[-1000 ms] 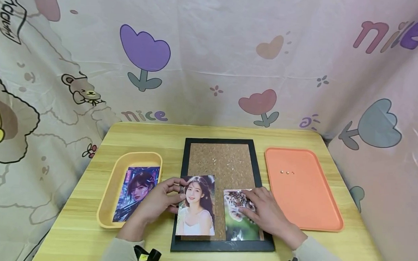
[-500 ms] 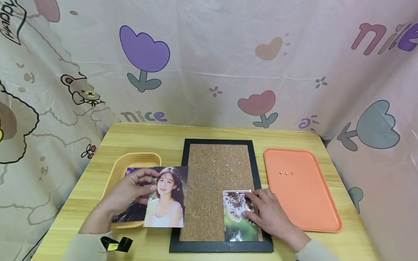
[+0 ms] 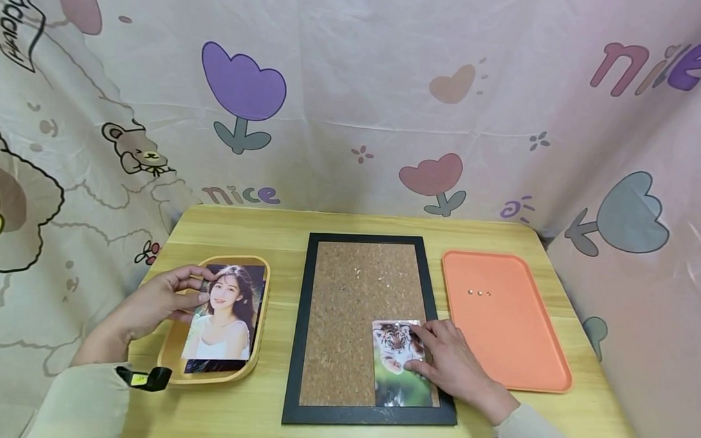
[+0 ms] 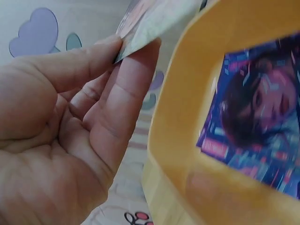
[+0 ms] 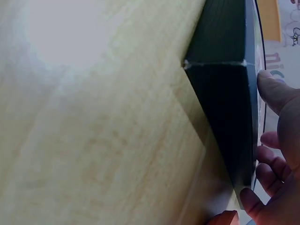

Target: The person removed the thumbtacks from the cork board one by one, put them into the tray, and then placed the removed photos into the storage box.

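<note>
My left hand pinches the left edge of a portrait photo of a person in white, above the yellow tray. Beneath it, a purple-blue illustrated picture lies in the tray, mostly covered in the head view. In the left wrist view, thumb and fingers grip the photo's corner. My right hand rests on a tiger cub photo at the lower right of the black-framed cork board. Its thumb and index finger touch the photo; a small shiny spot shows at the photo's top edge.
An orange tray at the right holds several small shiny pieces, too small to identify. All of it stands on a light wooden table, with a printed curtain behind and at both sides.
My left hand has carried the portrait photo leftward from over the cork board to over the yellow tray. My right hand has stayed on the tiger cub photo.
</note>
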`<state>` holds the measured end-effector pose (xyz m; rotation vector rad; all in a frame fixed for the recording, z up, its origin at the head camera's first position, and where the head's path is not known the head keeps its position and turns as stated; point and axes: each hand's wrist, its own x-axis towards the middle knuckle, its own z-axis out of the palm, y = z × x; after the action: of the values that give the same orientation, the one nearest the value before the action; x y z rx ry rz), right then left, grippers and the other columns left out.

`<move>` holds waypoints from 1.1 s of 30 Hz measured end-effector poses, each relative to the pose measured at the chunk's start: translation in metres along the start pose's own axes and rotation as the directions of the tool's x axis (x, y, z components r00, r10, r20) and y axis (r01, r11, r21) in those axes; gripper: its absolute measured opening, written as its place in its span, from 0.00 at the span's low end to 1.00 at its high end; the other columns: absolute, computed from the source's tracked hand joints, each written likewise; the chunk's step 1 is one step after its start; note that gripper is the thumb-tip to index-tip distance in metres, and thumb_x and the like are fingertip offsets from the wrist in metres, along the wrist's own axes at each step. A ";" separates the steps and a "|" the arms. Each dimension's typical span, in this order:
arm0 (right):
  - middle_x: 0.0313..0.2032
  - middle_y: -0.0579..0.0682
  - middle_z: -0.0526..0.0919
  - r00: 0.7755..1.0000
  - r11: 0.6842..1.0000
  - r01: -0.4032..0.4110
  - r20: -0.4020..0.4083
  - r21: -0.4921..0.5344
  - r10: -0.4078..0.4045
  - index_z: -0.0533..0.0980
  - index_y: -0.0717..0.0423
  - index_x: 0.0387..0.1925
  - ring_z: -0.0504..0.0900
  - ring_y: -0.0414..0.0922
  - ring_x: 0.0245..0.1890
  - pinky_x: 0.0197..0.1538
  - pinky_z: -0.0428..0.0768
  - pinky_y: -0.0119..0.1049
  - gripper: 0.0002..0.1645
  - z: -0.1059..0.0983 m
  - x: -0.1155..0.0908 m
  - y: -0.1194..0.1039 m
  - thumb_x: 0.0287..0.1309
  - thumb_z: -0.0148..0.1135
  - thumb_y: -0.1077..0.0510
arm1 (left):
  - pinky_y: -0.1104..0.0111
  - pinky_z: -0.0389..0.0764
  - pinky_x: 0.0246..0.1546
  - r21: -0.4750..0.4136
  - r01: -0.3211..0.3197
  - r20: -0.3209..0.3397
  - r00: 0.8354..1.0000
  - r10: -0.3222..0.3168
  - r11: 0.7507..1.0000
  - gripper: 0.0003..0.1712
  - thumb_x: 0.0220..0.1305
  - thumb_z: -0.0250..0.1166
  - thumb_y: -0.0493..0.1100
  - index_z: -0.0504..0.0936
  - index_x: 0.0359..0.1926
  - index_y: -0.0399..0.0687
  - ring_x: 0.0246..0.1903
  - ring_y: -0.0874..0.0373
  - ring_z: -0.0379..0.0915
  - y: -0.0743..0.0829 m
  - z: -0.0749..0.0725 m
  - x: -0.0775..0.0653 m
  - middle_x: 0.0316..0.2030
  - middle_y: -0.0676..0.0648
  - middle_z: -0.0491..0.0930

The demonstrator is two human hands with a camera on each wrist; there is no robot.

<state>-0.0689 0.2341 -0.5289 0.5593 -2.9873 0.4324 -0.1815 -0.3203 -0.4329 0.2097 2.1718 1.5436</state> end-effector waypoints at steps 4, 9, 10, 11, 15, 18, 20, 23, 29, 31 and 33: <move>0.48 0.44 0.78 1.000 1.000 0.000 0.006 -0.003 0.000 0.79 0.54 0.67 0.70 0.44 0.48 0.51 0.72 0.43 0.46 0.001 0.001 0.000 0.53 0.77 0.33 | 0.64 0.88 0.31 0.010 0.025 0.003 1.000 -0.025 1.000 0.16 0.74 0.65 0.36 0.79 0.60 0.50 0.36 0.59 0.82 -0.005 -0.006 0.001 0.45 0.56 0.82; 0.48 0.45 0.78 1.000 1.000 -0.004 0.016 -0.005 0.004 0.79 0.54 0.67 0.70 0.44 0.48 0.51 0.72 0.43 0.46 0.001 0.001 -0.001 0.54 0.77 0.33 | 0.65 0.87 0.30 -0.002 0.047 0.006 0.999 -0.047 0.999 0.17 0.74 0.64 0.33 0.79 0.60 0.49 0.35 0.59 0.81 -0.014 -0.008 0.004 0.43 0.55 0.81; 0.48 0.45 0.78 1.000 1.000 -0.005 0.017 -0.007 0.005 0.79 0.54 0.67 0.70 0.44 0.48 0.51 0.72 0.43 0.46 0.001 0.001 -0.001 0.54 0.77 0.33 | 0.65 0.87 0.30 -0.009 0.052 0.009 0.999 -0.052 0.999 0.17 0.74 0.64 0.33 0.79 0.60 0.49 0.35 0.60 0.80 -0.016 -0.008 0.005 0.43 0.55 0.80; 0.48 0.45 0.78 1.000 1.000 -0.006 0.018 -0.007 0.006 0.79 0.55 0.67 0.70 0.44 0.48 0.51 0.72 0.43 0.46 0.001 0.001 -0.001 0.54 0.77 0.33 | 0.65 0.87 0.31 -0.014 0.055 0.012 0.998 -0.055 0.998 0.17 0.73 0.63 0.32 0.79 0.60 0.48 0.36 0.60 0.80 -0.018 -0.008 0.005 0.43 0.55 0.80; 0.48 0.45 0.78 1.000 1.000 -0.005 0.019 -0.009 0.006 0.79 0.55 0.67 0.69 0.44 0.48 0.51 0.71 0.43 0.46 0.000 0.001 -0.002 0.54 0.77 0.33 | 0.64 0.86 0.30 0.012 0.068 0.013 0.998 -0.068 0.998 0.18 0.74 0.63 0.32 0.76 0.62 0.40 0.35 0.59 0.80 -0.022 -0.004 0.008 0.42 0.52 0.79; 0.48 0.45 0.77 1.000 1.000 -0.003 0.016 -0.012 0.003 0.79 0.55 0.67 0.69 0.44 0.47 0.50 0.71 0.42 0.46 0.000 0.001 -0.002 0.54 0.77 0.34 | 0.63 0.87 0.30 0.058 0.075 0.006 0.997 -0.076 0.995 0.20 0.74 0.64 0.34 0.73 0.63 0.34 0.35 0.58 0.80 -0.022 0.001 0.010 0.43 0.48 0.79; 0.48 0.45 0.77 1.000 1.000 -0.001 0.011 -0.014 0.002 0.79 0.55 0.67 0.69 0.44 0.47 0.50 0.71 0.42 0.46 0.000 0.001 -0.002 0.54 0.77 0.34 | 0.63 0.87 0.31 0.068 0.093 0.004 0.996 -0.093 0.993 0.23 0.73 0.65 0.35 0.72 0.64 0.33 0.35 0.58 0.79 -0.022 0.004 0.011 0.43 0.46 0.78; 0.47 0.45 0.77 1.000 1.000 0.000 0.006 -0.020 0.000 0.79 0.55 0.67 0.69 0.43 0.47 0.50 0.71 0.42 0.46 0.000 0.001 -0.002 0.53 0.77 0.33 | 0.63 0.86 0.30 0.076 0.110 0.006 0.994 -0.111 0.991 0.24 0.73 0.65 0.34 0.71 0.66 0.32 0.33 0.57 0.76 -0.023 0.007 0.012 0.42 0.45 0.77; 0.47 0.45 0.77 1.000 1.000 0.001 0.008 -0.023 -0.001 0.79 0.54 0.67 0.69 0.43 0.46 0.49 0.70 0.42 0.46 0.001 0.001 -0.002 0.54 0.77 0.33 | 0.63 0.86 0.29 0.085 0.138 -0.015 0.990 -0.137 0.987 0.24 0.73 0.63 0.32 0.71 0.67 0.33 0.33 0.56 0.76 -0.025 0.011 0.012 0.42 0.44 0.75; 0.48 0.45 0.77 1.000 1.000 0.000 0.009 -0.022 0.000 0.79 0.55 0.67 0.69 0.43 0.46 0.49 0.70 0.42 0.46 0.000 0.001 -0.002 0.54 0.77 0.34 | 0.62 0.87 0.30 0.091 0.144 -0.022 0.990 -0.142 0.985 0.24 0.73 0.63 0.31 0.71 0.67 0.33 0.34 0.55 0.77 -0.025 0.012 0.013 0.42 0.43 0.75; 0.48 0.45 0.77 1.000 1.000 -0.001 0.010 -0.021 0.001 0.79 0.55 0.67 0.69 0.43 0.46 0.49 0.70 0.42 0.46 0.000 0.001 -0.001 0.54 0.77 0.34 | 0.62 0.87 0.29 0.093 0.148 -0.027 0.989 -0.146 0.985 0.23 0.73 0.62 0.31 0.72 0.66 0.34 0.34 0.55 0.77 -0.025 0.013 0.013 0.43 0.42 0.75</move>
<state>-0.0691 0.2325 -0.5287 0.5604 -2.9981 0.3988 -0.1836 -0.3131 -0.4632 0.0621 2.2250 1.3694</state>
